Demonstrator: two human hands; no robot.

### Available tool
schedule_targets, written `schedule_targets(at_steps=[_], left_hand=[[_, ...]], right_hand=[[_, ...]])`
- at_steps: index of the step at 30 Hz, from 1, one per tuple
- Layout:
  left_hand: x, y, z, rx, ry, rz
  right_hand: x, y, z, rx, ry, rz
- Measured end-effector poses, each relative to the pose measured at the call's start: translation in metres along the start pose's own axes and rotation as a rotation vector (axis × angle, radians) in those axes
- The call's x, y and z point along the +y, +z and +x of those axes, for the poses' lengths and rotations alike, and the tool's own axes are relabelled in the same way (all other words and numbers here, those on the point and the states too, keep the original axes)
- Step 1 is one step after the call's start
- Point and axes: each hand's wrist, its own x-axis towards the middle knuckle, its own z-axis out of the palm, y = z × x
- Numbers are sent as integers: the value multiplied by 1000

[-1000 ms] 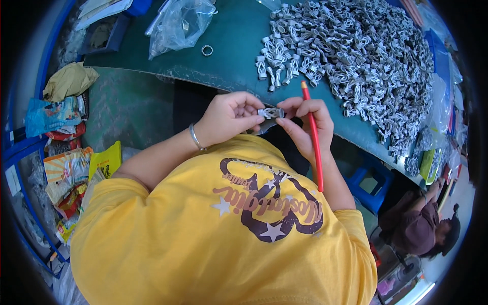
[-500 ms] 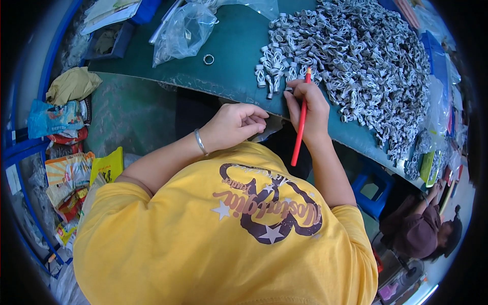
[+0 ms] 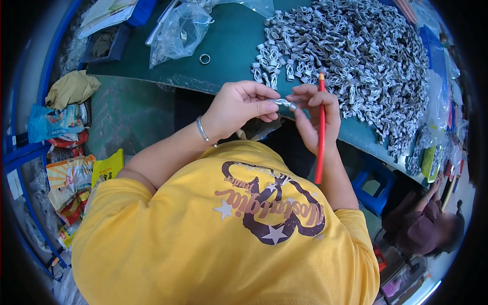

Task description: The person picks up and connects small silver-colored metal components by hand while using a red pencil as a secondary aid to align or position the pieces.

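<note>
Between my two hands, just off the front edge of the table, is a small silver twisted metal loop piece (image 3: 282, 103) with a collar at its right end. The thumb and forefinger of my left hand (image 3: 236, 108) pinch its left part. My right hand (image 3: 320, 114) is closed, with its thumb and forefinger at the collar end. A red pencil (image 3: 321, 137) is tucked between the fingers of my right hand, light tip up. Beyond both hands lies a large pile of similar loop pieces (image 3: 351, 56), several of them loose along its left side.
A ring-shaped part (image 3: 205, 59) lies on the green table (image 3: 229, 48), left of the pile. Behind it are a clear plastic bag (image 3: 183, 33) and a blue bin (image 3: 109, 46). A blue stool (image 3: 373, 188) is under the table at right. A co-worker (image 3: 422, 223) sits at far right.
My right hand has come back from the pile's edge with a loop piece. My left hand has risen toward it and now pinches that piece.
</note>
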Motion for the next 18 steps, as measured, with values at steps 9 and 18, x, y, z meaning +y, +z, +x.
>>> schedule_targets(at_steps=[9, 18], left_hand=[[-12, -1, -11, -10, 344, 218], [-16, -3, -13, -60, 478, 330]], right_hand=[[6, 6, -17, 53, 483, 719], [3, 9, -19, 37, 367, 636]])
